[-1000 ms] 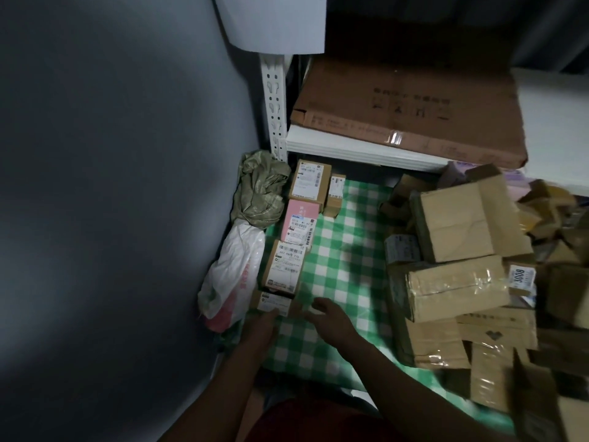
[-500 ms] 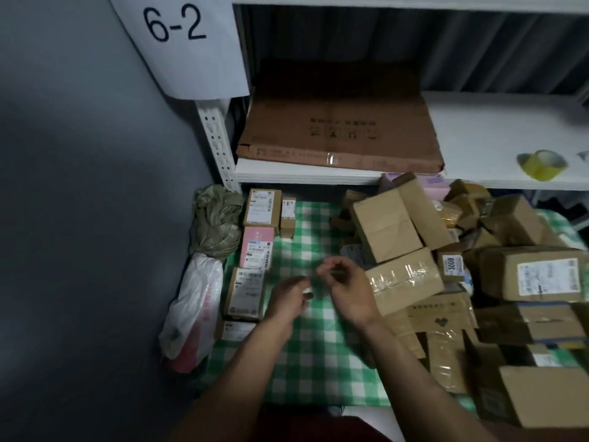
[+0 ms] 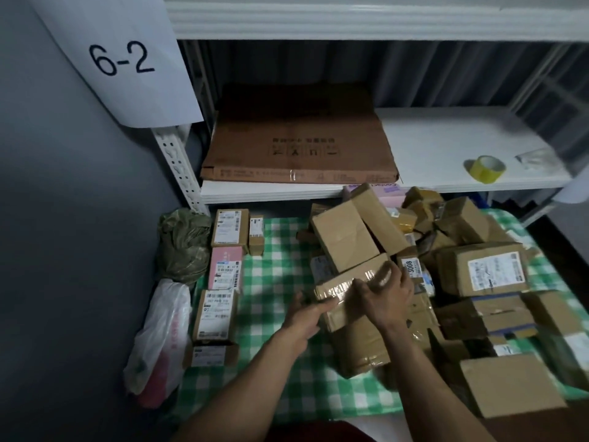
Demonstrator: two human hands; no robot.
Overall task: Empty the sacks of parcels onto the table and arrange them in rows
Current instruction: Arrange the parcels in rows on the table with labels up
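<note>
Dim table (image 3: 280, 250): left hand (image 3: 306, 314) and right hand (image 3: 385, 298) fingers (image 3: 390, 277) grip taped box (image 3: 344, 287), ends covered.

Found a column of four labelled parcels (image 3: 216, 315) down the centre left of the green-checked table (image 3: 280, 272), the second one pink, with a small box (image 3: 256, 231) just beside the topmost. Saw brown cartons (image 3: 478, 269) heaped loosely across the right half. Noted one tape-wrapped parcel (image 3: 344, 291) tilted at mid-frame, gripped by left hand (image 3: 306, 314) and right hand (image 3: 385, 295). Spotted a crumpled green sack (image 3: 185, 244) and a white bag (image 3: 159, 339) along the table's left edge.
</note>
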